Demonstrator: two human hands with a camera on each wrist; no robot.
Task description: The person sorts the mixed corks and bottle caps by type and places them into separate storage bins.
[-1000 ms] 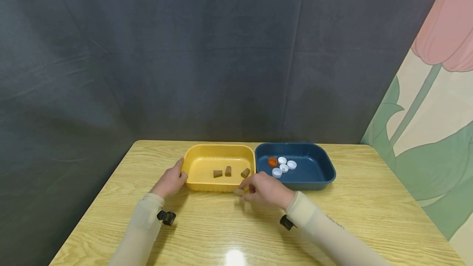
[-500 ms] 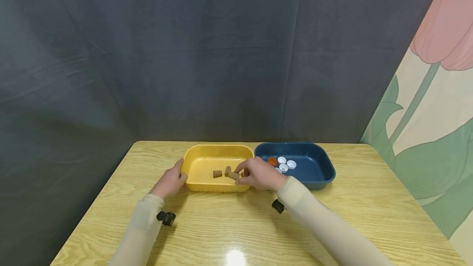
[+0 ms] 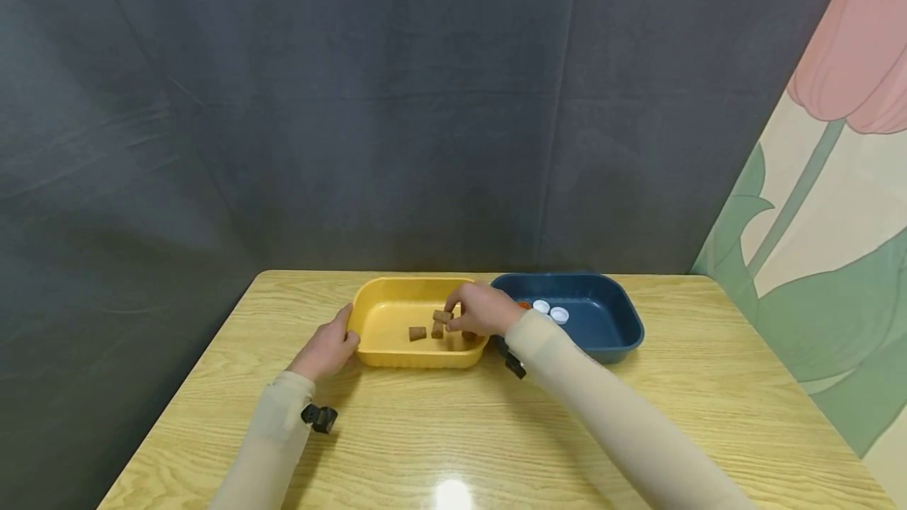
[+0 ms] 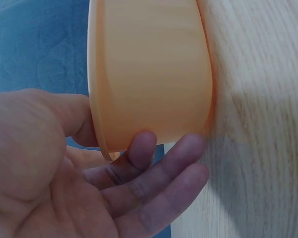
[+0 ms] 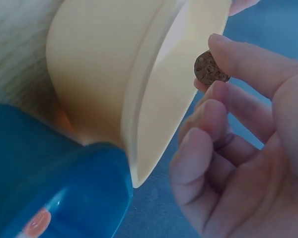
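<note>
My right hand [image 3: 484, 309] is over the right part of the yellow tray [image 3: 383, 321], pinching a brown cork [image 3: 442, 315] between thumb and fingertips. The cork's round speckled end faces the camera in the right wrist view. Below it in the tray lie other corks: one at the left [image 3: 417, 333], one in the middle [image 3: 437, 331], and one at the right [image 3: 468, 335] partly hidden by the hand. My left hand [image 3: 327, 346] holds the tray's left end; in the left wrist view, the thumb is at the rim and the fingers curl by the outer wall [image 4: 154, 74].
A dark blue tray [image 3: 602, 325] stands against the yellow one's right side. White bottle caps [image 3: 559, 315] and an orange-red cap [image 3: 524, 305] lie in it, some hidden by my right arm. A dark curtain [image 3: 397, 140] hangs behind the wooden table [image 3: 397, 439].
My right hand has carried the cork from in front of the yellow tray, up over its front wall, to above the corks inside. The left hand has stayed at the tray's left end.
</note>
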